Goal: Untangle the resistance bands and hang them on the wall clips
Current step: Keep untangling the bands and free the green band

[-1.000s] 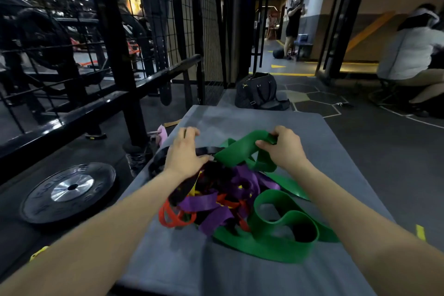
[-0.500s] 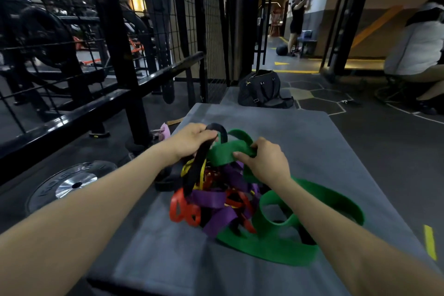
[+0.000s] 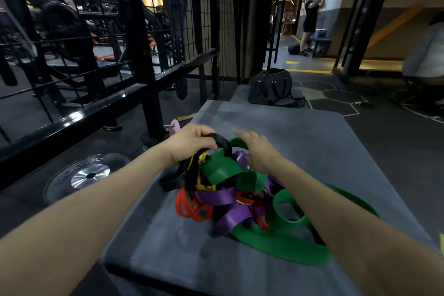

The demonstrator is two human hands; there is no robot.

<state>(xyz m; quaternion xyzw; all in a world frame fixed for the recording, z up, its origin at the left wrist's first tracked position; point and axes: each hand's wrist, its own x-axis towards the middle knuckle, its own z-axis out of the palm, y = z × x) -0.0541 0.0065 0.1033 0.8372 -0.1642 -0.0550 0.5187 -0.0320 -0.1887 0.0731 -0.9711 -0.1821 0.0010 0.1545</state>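
Observation:
A tangled heap of resistance bands lies on a grey padded platform point(image 3: 312, 142). It holds a wide green band point(image 3: 276, 240), purple bands point(image 3: 217, 196), a red band point(image 3: 189, 209), a yellow band point(image 3: 203, 182) and a black band point(image 3: 222, 143). My left hand point(image 3: 189, 143) grips the black band at the top of the heap and lifts a loop of it. My right hand point(image 3: 258, 151) hovers over the green band with fingers loosely spread, holding nothing. No wall clips are in view.
A black steel rack and mesh fence point(image 3: 134, 55) runs along the left. A weight plate point(image 3: 89, 175) lies on the floor at left. A black bag point(image 3: 274, 89) sits past the platform's far end. One person stands far back and another sits at the right edge.
My right hand has let go of the green band and opened above it. My left hand has pulled the black band's loop higher out of the heap.

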